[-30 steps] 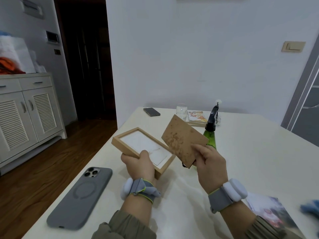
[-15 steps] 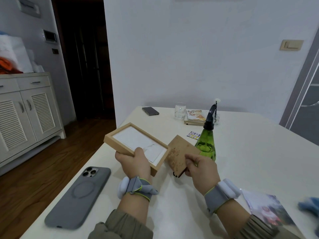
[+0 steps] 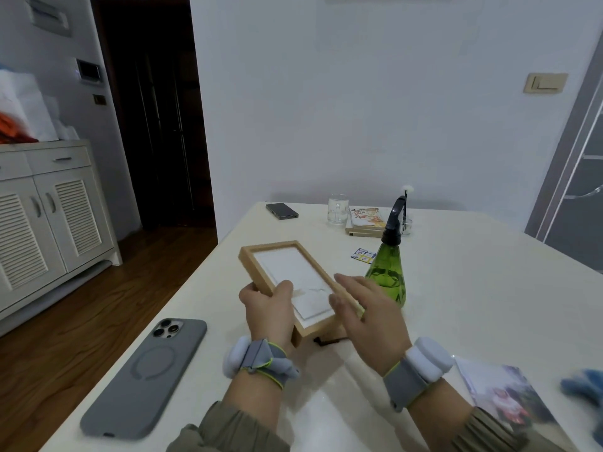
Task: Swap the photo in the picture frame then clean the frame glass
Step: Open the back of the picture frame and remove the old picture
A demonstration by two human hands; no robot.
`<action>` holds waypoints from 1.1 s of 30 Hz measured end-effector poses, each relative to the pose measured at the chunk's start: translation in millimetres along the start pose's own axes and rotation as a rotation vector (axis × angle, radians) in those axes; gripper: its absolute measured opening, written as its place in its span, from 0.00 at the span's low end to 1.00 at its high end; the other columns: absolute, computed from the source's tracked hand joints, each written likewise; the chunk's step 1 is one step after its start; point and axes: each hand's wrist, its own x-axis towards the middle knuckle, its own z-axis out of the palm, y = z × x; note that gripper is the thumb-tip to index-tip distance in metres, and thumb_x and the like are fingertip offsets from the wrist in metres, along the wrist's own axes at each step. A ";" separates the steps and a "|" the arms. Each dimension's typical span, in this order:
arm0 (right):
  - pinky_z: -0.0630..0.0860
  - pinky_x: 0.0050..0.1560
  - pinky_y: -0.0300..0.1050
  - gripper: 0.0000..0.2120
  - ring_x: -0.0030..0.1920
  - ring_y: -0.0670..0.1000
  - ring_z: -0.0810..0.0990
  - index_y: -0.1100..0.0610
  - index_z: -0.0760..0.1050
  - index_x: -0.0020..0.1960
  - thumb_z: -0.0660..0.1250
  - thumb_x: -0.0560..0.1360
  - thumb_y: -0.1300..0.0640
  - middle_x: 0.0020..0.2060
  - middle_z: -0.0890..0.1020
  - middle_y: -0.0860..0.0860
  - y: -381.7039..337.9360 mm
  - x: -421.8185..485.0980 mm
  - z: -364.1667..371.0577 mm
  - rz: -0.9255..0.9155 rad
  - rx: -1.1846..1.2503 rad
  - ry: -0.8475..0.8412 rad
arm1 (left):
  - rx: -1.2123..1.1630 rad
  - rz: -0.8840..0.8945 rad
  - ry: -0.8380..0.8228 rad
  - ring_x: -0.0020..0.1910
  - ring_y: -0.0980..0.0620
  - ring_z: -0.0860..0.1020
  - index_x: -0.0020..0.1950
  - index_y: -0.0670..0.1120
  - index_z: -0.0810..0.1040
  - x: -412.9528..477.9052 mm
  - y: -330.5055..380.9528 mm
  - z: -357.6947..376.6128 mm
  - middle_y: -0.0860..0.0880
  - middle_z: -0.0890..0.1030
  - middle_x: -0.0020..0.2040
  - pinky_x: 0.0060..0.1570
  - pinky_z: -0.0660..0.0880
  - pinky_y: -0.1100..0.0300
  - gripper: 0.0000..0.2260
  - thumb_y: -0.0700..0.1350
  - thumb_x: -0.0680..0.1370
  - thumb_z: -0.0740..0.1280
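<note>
My left hand point(image 3: 269, 309) grips the near left edge of a light wooden picture frame point(image 3: 257, 267), held back side up above the table, with a white sheet point(image 3: 290, 272) showing inside it. My right hand point(image 3: 368, 313) hovers at the frame's right side, fingers spread, holding nothing. The brown backing board lies on the table under the frame and my hands; only its dark stand point(image 3: 326, 340) peeks out. A colour photo point(image 3: 502, 398) lies flat on the table at the near right. A green spray bottle point(image 3: 388, 272) stands just behind my right hand. A blue cloth point(image 3: 584, 384) sits at the right edge.
A grey phone point(image 3: 143, 380) lies face down near the white table's point(image 3: 473, 288) left edge. Farther back are a dark phone point(image 3: 281, 210), a glass point(image 3: 337, 208), a small box point(image 3: 363, 221) and a small card point(image 3: 363, 256). A white cabinet point(image 3: 49, 216) stands at left.
My right hand lowered the backing board to the table and let go of it, then came back open beside the frame. My left hand brought the frame nearer and turned it lengthwise.
</note>
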 end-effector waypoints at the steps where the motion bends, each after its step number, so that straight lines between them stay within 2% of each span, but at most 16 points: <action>1: 0.63 0.60 0.25 0.22 0.61 0.45 0.75 0.55 0.74 0.66 0.62 0.75 0.48 0.61 0.78 0.49 -0.8 -0.5 2.5 -0.024 0.009 -0.040 | 0.021 0.004 -0.035 0.50 0.39 0.80 0.63 0.47 0.64 -2.4 -0.2 1.2 0.48 0.78 0.47 0.55 0.79 0.42 0.21 0.45 0.75 0.69; 2: 0.60 0.63 0.25 0.25 0.66 0.44 0.71 0.54 0.72 0.68 0.60 0.74 0.46 0.66 0.75 0.48 -1.8 -1.2 4.4 -0.029 0.008 -0.091 | 0.037 0.009 -0.068 0.50 0.40 0.80 0.62 0.47 0.65 -4.6 -0.7 2.3 0.47 0.79 0.48 0.56 0.78 0.41 0.21 0.46 0.74 0.70; 4: 0.59 0.70 0.33 0.30 0.73 0.45 0.64 0.53 0.66 0.72 0.58 0.73 0.42 0.72 0.68 0.47 -1.7 -2.4 7.6 -0.011 0.007 -0.185 | 0.061 0.016 -0.129 0.50 0.41 0.81 0.60 0.49 0.66 -9.8 -0.7 4.2 0.47 0.80 0.49 0.56 0.79 0.41 0.21 0.48 0.72 0.71; 7: 0.59 0.75 0.42 0.30 0.75 0.45 0.61 0.54 0.63 0.74 0.62 0.76 0.45 0.73 0.65 0.47 1.8 -1.9 13.0 0.064 0.105 -0.233 | 0.063 0.011 -0.222 0.47 0.45 0.82 0.61 0.49 0.68 -18.1 -0.2 7.6 0.48 0.82 0.47 0.54 0.80 0.46 0.20 0.46 0.73 0.71; 9: 0.62 0.73 0.44 0.29 0.71 0.44 0.65 0.55 0.65 0.73 0.62 0.76 0.44 0.68 0.70 0.46 1.7 -0.7 16.1 0.120 0.173 -0.242 | 0.031 0.005 -0.290 0.45 0.46 0.83 0.61 0.48 0.69 -24.1 1.6 9.4 0.46 0.83 0.48 0.48 0.81 0.49 0.19 0.46 0.74 0.71; 10: 0.66 0.69 0.45 0.28 0.65 0.45 0.70 0.55 0.68 0.70 0.61 0.75 0.42 0.62 0.74 0.47 2.2 -0.8 18.3 0.147 0.228 -0.243 | 0.022 0.016 -0.328 0.45 0.46 0.83 0.61 0.47 0.70 -27.0 2.5 9.8 0.45 0.83 0.49 0.46 0.81 0.51 0.19 0.47 0.74 0.72; 13: 0.75 0.49 0.45 0.15 0.45 0.47 0.76 0.56 0.74 0.57 0.60 0.77 0.48 0.47 0.81 0.58 0.2 0.7 17.7 0.231 0.493 -0.191 | 0.086 0.133 -0.481 0.49 0.49 0.83 0.63 0.47 0.73 -32.9 2.7 10.3 0.45 0.83 0.52 0.45 0.79 0.58 0.28 0.54 0.65 0.75; 14: 0.76 0.47 0.46 0.10 0.44 0.47 0.77 0.56 0.75 0.53 0.60 0.79 0.52 0.47 0.82 0.60 -0.5 1.4 15.7 0.273 0.608 -0.181 | 0.114 0.183 -0.541 0.51 0.50 0.83 0.63 0.48 0.73 -33.5 1.5 10.1 0.45 0.83 0.53 0.46 0.79 0.60 0.32 0.56 0.61 0.74; 16: 0.79 0.53 0.51 0.08 0.49 0.48 0.81 0.52 0.77 0.53 0.59 0.80 0.55 0.49 0.84 0.56 -0.6 2.4 13.4 0.344 0.797 -0.178 | 0.149 0.262 -0.651 0.54 0.52 0.83 0.65 0.51 0.72 -33.4 -1.7 9.9 0.47 0.83 0.56 0.46 0.79 0.64 0.34 0.54 0.60 0.73; 19: 0.78 0.58 0.59 0.13 0.57 0.56 0.82 0.48 0.75 0.62 0.57 0.81 0.51 0.56 0.83 0.58 -0.3 5.1 12.8 0.396 0.943 -0.167 | 0.180 0.320 -0.753 0.59 0.49 0.81 0.71 0.52 0.68 -30.0 -6.3 8.9 0.48 0.82 0.59 0.55 0.80 0.53 0.34 0.48 0.65 0.71; 21: 0.79 0.56 0.55 0.15 0.56 0.55 0.83 0.49 0.75 0.64 0.55 0.81 0.52 0.55 0.84 0.57 3.8 5.7 13.0 0.415 1.014 -0.151 | 0.273 0.396 -0.781 0.51 0.51 0.81 0.72 0.56 0.66 -28.7 -7.8 9.0 0.51 0.82 0.53 0.53 0.79 0.51 0.33 0.42 0.67 0.66; 23: 0.82 0.46 0.47 0.15 0.48 0.49 0.85 0.52 0.75 0.63 0.53 0.82 0.55 0.48 0.86 0.53 6.0 6.2 11.8 0.442 1.092 -0.155 | 0.383 0.468 -0.784 0.39 0.57 0.77 0.73 0.58 0.64 -30.5 -8.2 9.5 0.57 0.81 0.42 0.46 0.78 0.52 0.35 0.37 0.68 0.62; 24: 0.81 0.42 0.45 0.16 0.44 0.47 0.86 0.53 0.76 0.62 0.52 0.82 0.56 0.44 0.87 0.52 7.7 6.5 12.4 0.454 1.116 -0.163 | 0.417 0.486 -0.775 0.38 0.59 0.77 0.74 0.58 0.63 -31.6 -8.9 10.1 0.60 0.80 0.41 0.45 0.78 0.53 0.36 0.35 0.68 0.62; 27: 0.76 0.50 0.49 0.16 0.42 0.46 0.86 0.53 0.76 0.61 0.51 0.82 0.56 0.43 0.87 0.50 7.5 6.4 13.6 0.475 1.147 -0.163 | 0.472 0.526 -0.728 0.38 0.62 0.77 0.74 0.61 0.62 -35.3 -9.4 10.1 0.60 0.80 0.44 0.45 0.79 0.58 0.38 0.35 0.67 0.62; 30: 0.74 0.54 0.51 0.16 0.45 0.44 0.85 0.50 0.75 0.62 0.52 0.82 0.56 0.46 0.86 0.49 6.3 7.5 12.9 0.490 1.167 -0.143 | 0.498 0.561 -0.701 0.37 0.65 0.76 0.69 0.67 0.61 -38.7 -6.0 9.1 0.63 0.79 0.44 0.40 0.75 0.69 0.37 0.35 0.67 0.61; 33: 0.73 0.55 0.52 0.15 0.51 0.48 0.82 0.51 0.74 0.63 0.54 0.81 0.54 0.51 0.84 0.51 4.2 7.6 13.0 0.504 1.212 -0.137 | 0.526 0.576 -0.699 0.41 0.63 0.78 0.74 0.62 0.60 -41.6 -4.2 8.2 0.58 0.80 0.50 0.42 0.77 0.66 0.37 0.37 0.68 0.61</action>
